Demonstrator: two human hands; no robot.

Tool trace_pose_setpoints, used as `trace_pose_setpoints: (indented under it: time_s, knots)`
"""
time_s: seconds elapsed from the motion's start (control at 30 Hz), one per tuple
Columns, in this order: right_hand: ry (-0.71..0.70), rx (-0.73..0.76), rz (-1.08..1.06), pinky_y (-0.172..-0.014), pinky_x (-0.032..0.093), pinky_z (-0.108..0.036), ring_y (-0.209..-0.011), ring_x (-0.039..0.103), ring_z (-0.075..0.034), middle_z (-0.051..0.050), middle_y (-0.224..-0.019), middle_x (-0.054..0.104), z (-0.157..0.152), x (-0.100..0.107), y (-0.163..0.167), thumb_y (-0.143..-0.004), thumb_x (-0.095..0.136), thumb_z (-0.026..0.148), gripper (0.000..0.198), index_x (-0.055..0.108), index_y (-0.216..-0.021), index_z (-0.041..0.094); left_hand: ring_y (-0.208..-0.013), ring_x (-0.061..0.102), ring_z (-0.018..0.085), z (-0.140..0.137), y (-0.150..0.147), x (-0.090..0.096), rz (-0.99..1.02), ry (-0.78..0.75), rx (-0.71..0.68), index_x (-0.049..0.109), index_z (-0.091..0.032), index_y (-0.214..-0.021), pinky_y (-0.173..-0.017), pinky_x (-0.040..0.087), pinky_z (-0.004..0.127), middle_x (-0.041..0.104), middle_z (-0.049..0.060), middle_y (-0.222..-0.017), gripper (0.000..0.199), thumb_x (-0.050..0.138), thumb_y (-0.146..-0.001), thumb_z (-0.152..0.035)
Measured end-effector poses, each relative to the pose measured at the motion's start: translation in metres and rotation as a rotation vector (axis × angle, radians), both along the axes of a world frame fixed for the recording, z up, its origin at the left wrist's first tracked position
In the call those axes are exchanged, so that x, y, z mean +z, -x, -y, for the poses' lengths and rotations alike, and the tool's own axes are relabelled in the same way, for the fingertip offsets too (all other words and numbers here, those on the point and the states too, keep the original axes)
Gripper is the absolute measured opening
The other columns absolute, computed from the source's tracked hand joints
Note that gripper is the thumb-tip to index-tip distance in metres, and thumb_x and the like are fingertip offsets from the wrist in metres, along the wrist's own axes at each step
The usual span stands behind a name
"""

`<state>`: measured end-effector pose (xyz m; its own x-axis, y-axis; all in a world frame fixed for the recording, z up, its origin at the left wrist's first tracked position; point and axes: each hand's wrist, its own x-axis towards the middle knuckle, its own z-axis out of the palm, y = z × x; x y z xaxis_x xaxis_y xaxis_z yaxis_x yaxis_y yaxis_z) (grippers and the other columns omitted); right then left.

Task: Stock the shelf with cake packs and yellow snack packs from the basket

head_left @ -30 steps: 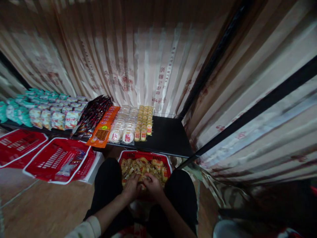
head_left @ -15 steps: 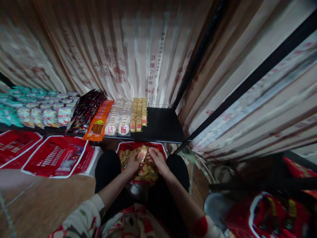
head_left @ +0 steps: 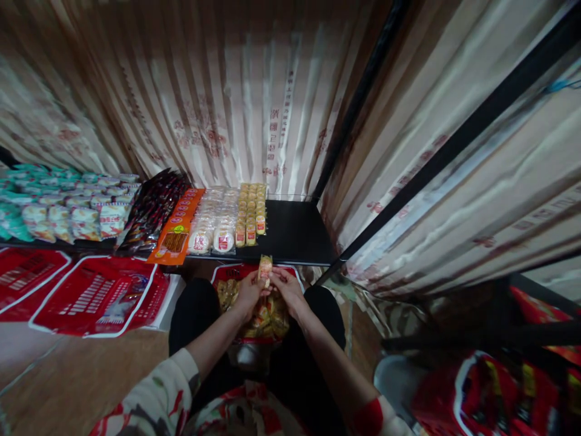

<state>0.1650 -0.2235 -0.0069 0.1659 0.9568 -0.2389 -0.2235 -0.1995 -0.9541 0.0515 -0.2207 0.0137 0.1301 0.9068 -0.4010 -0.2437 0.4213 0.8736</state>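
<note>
Both hands hold one small gold-wrapped snack packet [head_left: 265,270] upright, just in front of the shelf edge. My left hand [head_left: 249,292] is closed on its left side, and my right hand [head_left: 287,289] pinches its lower right side. Beneath them sits a red basket [head_left: 297,272] between my knees, with many similar yellow packets [head_left: 267,321] inside. On the black shelf [head_left: 295,233] ahead, rows of matching yellow packets [head_left: 251,209] stand beside rows of round white packaged snacks [head_left: 222,236].
Farther left on the shelf are an orange snack bag [head_left: 175,233], dark glossy packets [head_left: 152,209] and white-and-teal bags [head_left: 86,221]. Red baskets [head_left: 54,318] stand on the floor at left, another [head_left: 436,393] at lower right. A black frame post [head_left: 338,145] rises beside the curtain [head_left: 254,121].
The packet has been raised slightly toward the shelf and turned more upright. My right hand has closed in on it from the side. The camera view has shifted a little.
</note>
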Motion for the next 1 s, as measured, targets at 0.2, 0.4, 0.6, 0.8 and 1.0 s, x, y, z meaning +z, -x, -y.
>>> trace_pose_setpoints:
  time_s: [0.2, 0.4, 0.6, 0.8, 1.0]
  knots:
    - [-0.012, 0.024, 0.027, -0.067, 0.051, -0.028, -0.071, 0.064, -0.017, -0.005, -0.083, 0.068, -0.012, -0.002, -0.01, -0.056, 0.075, 0.039, 0.04, 0.063, -0.087, 0.018, -0.06, 0.06, 0.006, -0.012, -0.015, -0.003, -0.072, -0.013, 0.036, 0.051, -0.013, -0.091, -0.058, 0.051, 0.017, 0.062, 0.002, -0.077, 0.01, 0.054, -0.081, -0.011]
    - [-0.082, -0.015, 0.143, -0.075, 0.05, -0.03, -0.075, 0.063, -0.015, -0.003, -0.083, 0.067, -0.042, -0.004, -0.022, -0.061, 0.069, 0.036, 0.034, 0.061, -0.09, 0.019, -0.075, 0.059, 0.01, -0.037, -0.028, -0.011, -0.357, -0.148, 0.05, 0.049, -0.014, -0.106, -0.07, 0.053, 0.025, 0.058, 0.008, -0.102, 0.026, 0.049, -0.08, -0.011]
    - [-0.171, -0.081, 0.274, -0.077, 0.049, -0.029, -0.074, 0.059, -0.013, -0.002, -0.082, 0.063, -0.095, -0.02, -0.03, -0.063, 0.064, 0.034, 0.031, 0.059, -0.089, 0.019, -0.083, 0.057, 0.011, -0.054, -0.033, -0.021, -0.672, -0.469, 0.136, 0.052, -0.018, -0.11, -0.091, 0.047, 0.032, 0.048, 0.009, -0.117, 0.041, 0.046, -0.072, -0.004]
    - [-0.229, -0.098, 0.355, -0.079, 0.049, -0.03, -0.077, 0.058, -0.014, -0.002, -0.085, 0.063, -0.135, -0.031, -0.023, -0.066, 0.06, 0.03, 0.027, 0.059, -0.091, 0.02, -0.101, 0.054, 0.017, -0.078, -0.041, -0.035, -0.631, -0.562, 0.124, 0.051, -0.017, -0.113, -0.095, 0.045, 0.035, 0.048, 0.01, -0.121, 0.04, 0.044, -0.074, -0.009]
    - [-0.231, -0.08, 0.441, -0.081, 0.049, -0.031, -0.081, 0.059, -0.014, -0.003, -0.092, 0.064, -0.156, -0.04, -0.016, -0.07, 0.057, 0.029, 0.028, 0.059, -0.096, 0.02, -0.111, 0.05, 0.018, -0.101, -0.039, -0.044, -0.628, -0.562, 0.146, 0.051, -0.017, -0.116, -0.1, 0.041, 0.037, 0.048, 0.01, -0.125, 0.039, 0.044, -0.078, -0.013]
